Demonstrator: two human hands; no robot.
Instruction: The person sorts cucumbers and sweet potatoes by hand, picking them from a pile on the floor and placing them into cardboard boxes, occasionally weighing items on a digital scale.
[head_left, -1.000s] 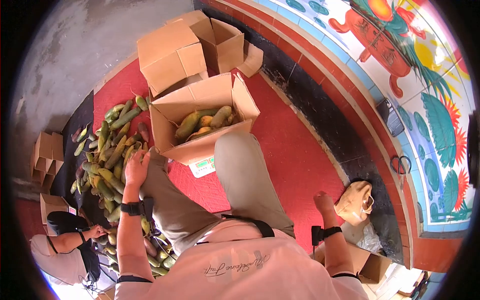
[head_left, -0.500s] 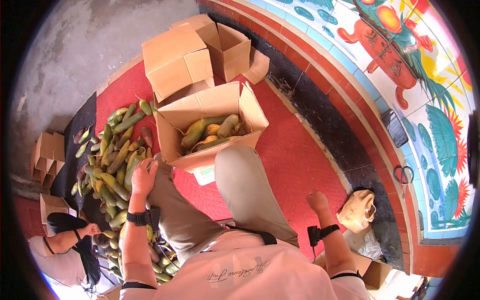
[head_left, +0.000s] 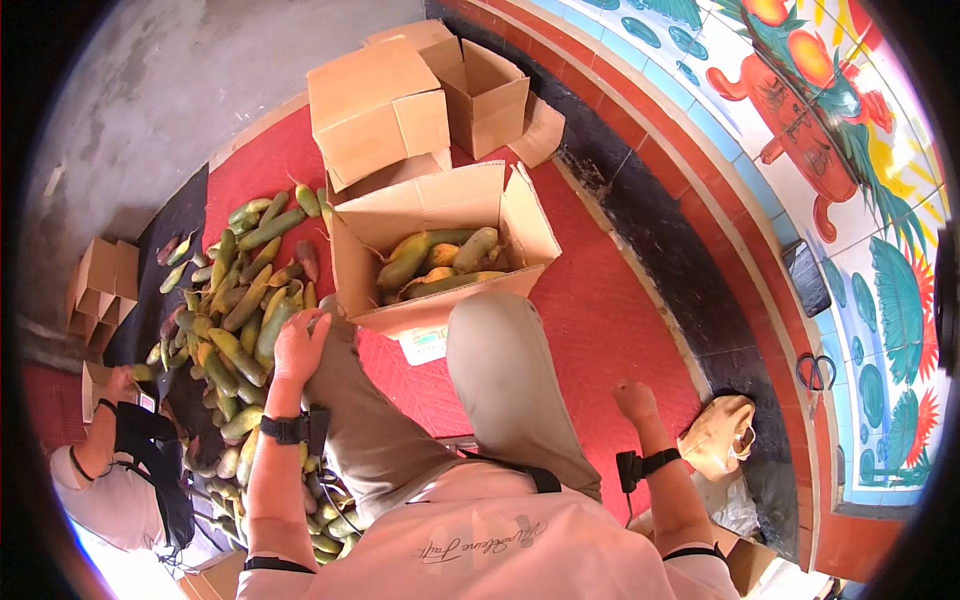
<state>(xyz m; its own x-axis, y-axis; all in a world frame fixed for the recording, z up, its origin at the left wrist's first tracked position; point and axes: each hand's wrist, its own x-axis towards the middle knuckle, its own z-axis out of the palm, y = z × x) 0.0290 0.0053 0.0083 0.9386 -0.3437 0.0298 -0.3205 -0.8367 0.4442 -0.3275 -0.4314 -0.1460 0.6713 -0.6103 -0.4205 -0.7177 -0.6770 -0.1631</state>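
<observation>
My left hand rests at my left knee, fingers loosely extended, beside a pile of long green radishes. No object shows in it. Off to the right, above the red carpet, my right hand is curled into a fist with nothing visible inside. In front of my knees stands an open cardboard box holding several radishes. A white and green label or packet shows under its near edge.
Behind the box are more cardboard boxes. A co-worker's arm reaches among radishes at left, near stacked cartons. To the right lie a tan bag, scissors and a dark phone-like object beside the painted tile wall.
The view has shifted slightly, moving the boxes rightward in frame. The co-worker's hand has moved away from the pile toward the cartons, apparently with a radish. My hands stay nearly still.
</observation>
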